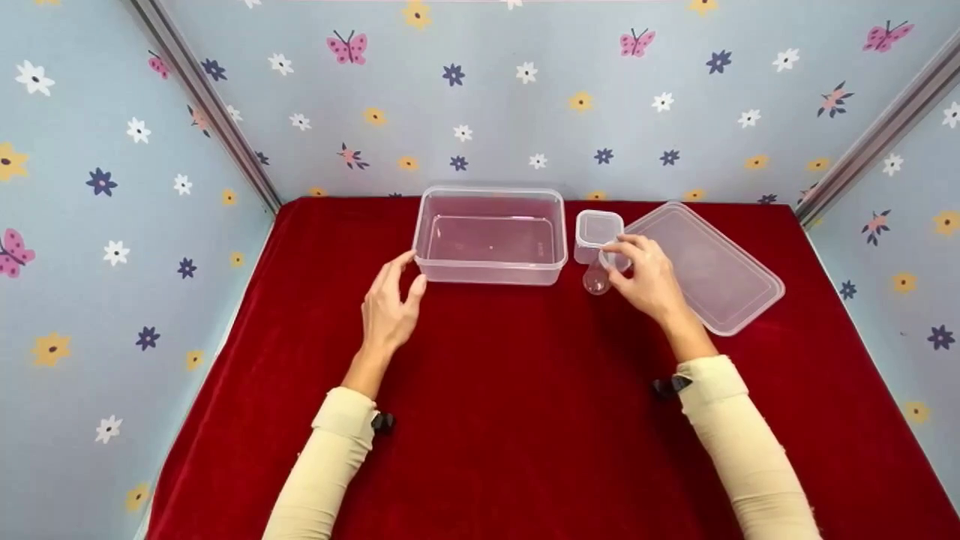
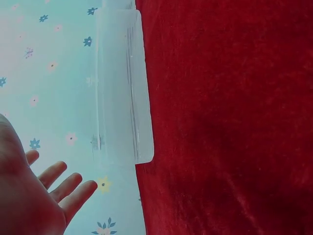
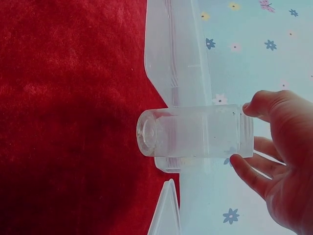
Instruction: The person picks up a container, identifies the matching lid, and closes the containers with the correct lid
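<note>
A large clear rectangular container (image 1: 487,236) stands open on the red cloth (image 1: 525,390). My left hand (image 1: 409,274) is open beside its near left corner, fingers straight, holding nothing; the left wrist view shows the same hand (image 2: 54,191) short of the container (image 2: 122,88). My right hand (image 1: 616,259) pinches a small clear round jar (image 1: 597,280) at its rim. In the right wrist view the jar (image 3: 195,132) lies sideways in the fingertips (image 3: 243,137), above the cloth. A small square lidded container (image 1: 598,229) sits just behind it.
A large clear lid (image 1: 705,266) lies flat at the right, partly under my right hand. Flowered walls close in the back and both sides. A clear container wall (image 3: 173,58) rises right behind the jar.
</note>
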`<act>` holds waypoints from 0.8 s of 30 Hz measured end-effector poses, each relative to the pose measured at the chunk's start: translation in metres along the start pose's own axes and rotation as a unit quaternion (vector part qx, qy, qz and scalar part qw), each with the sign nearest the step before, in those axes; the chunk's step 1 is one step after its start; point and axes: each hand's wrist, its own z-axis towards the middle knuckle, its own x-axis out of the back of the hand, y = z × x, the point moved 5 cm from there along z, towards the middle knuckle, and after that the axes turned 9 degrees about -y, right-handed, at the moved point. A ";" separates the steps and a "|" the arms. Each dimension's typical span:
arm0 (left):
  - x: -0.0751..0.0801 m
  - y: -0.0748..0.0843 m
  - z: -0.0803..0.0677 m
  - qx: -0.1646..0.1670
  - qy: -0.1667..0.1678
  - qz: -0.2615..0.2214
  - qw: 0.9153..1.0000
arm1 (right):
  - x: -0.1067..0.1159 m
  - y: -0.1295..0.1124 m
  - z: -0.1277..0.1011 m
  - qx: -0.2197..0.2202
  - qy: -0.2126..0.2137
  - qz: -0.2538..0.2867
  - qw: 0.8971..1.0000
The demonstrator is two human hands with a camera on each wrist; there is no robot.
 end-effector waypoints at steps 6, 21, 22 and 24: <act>-0.005 -0.003 0.001 0.007 -0.016 -0.018 1.000 | -0.002 0.001 -0.001 -0.009 -0.011 0.009 1.000; -0.006 0.001 0.007 0.005 -0.013 -0.044 0.999 | 0.000 0.005 0.001 -0.030 -0.028 0.013 0.999; -0.007 0.001 0.008 0.005 -0.013 -0.044 0.999 | 0.002 0.005 0.001 -0.031 -0.026 0.014 0.999; -0.006 0.004 0.010 0.005 -0.015 -0.044 0.999 | 0.006 0.003 0.002 -0.030 -0.018 0.016 0.999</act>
